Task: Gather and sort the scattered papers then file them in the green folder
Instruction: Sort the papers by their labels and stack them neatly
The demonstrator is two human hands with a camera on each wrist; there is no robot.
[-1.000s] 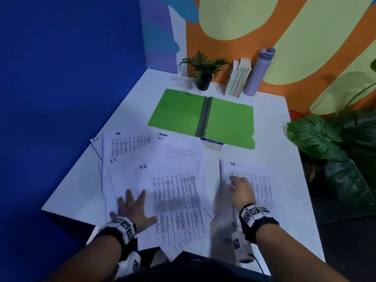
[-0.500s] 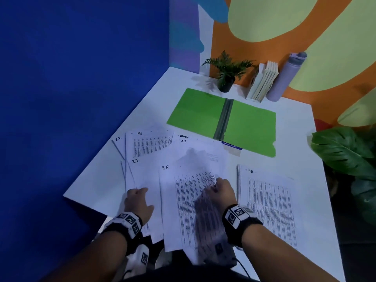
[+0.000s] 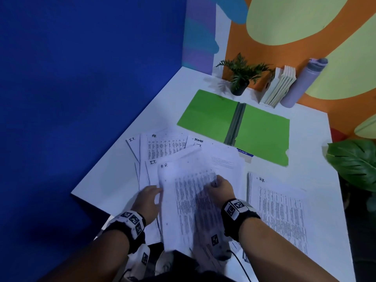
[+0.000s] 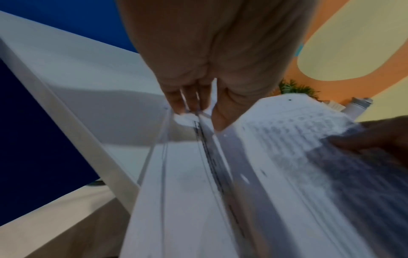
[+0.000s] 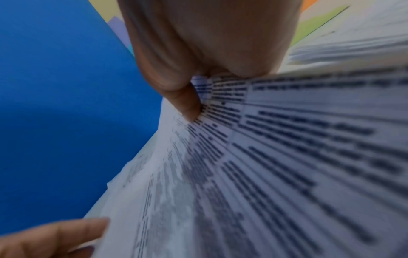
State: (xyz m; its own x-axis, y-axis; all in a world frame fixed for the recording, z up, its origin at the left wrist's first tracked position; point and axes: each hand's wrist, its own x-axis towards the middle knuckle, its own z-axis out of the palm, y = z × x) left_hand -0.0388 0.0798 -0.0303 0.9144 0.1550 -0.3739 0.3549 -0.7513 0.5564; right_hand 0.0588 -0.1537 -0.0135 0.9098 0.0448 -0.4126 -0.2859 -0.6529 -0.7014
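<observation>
White table [image 3: 205, 102]: two hands [image 3: 220, 186], one green folder [image 3: 262, 135]

Landmark: green folder [image 3: 234, 125], lying open and flat on the white table [image 3: 317, 139].
Behind the folder: small potted plant [image 3: 241, 78], leaning books [image 3: 279, 86], lilac bottle [image 3: 303, 82].
In front of it, to the left: scattered papers [image 3: 162, 147] (headed I.T., HR, ADMIN), overlapping.
In front of it, to the right: a squared H.R. stack [image 3: 278, 204].
Right hand [image 3: 220, 186]: grips a printed H.R. sheet [image 3: 183, 202], raised off the scatter.
Left hand [image 3: 147, 202]: at that sheet's left edge; grip unclear.
</observation>
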